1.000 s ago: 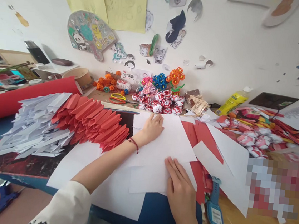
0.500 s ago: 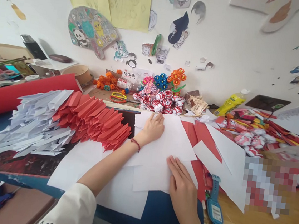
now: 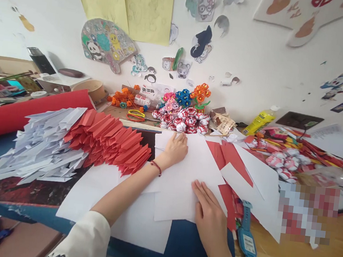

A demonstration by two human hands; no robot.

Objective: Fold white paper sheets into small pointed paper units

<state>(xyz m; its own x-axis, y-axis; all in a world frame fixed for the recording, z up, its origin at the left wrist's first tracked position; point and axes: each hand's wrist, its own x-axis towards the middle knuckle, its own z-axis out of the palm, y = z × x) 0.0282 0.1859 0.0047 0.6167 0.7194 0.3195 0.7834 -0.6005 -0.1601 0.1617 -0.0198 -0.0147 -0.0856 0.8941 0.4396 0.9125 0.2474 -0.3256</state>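
Observation:
A white paper sheet (image 3: 178, 199) lies in front of me, overlapping other white sheets (image 3: 144, 228). My left hand (image 3: 175, 149) rests on its upper part near the far edge, palm down, fingers somewhat bent on the paper. A dark red bracelet circles that wrist. Lower down on the right, my right hand (image 3: 211, 211) lies with stretched fingers flat on the sheet, its thumb tucked beside them. To the left sit rows of folded red paper pieces (image 3: 108, 140) and a heap of folded white paper pieces (image 3: 42, 147).
A red paper roll (image 3: 31, 106) lies behind the folded pieces. Red-and-white paper flowers (image 3: 187, 120), yellow-handled scissors (image 3: 137, 114) and a yellow bottle (image 3: 259, 121) stand along the wall. Red sheets (image 3: 233, 156) and a blue watch (image 3: 248, 240) are at right.
The whole view has tilted slightly upward, so things sit a little lower. Both hands keep their places on the white sheet.

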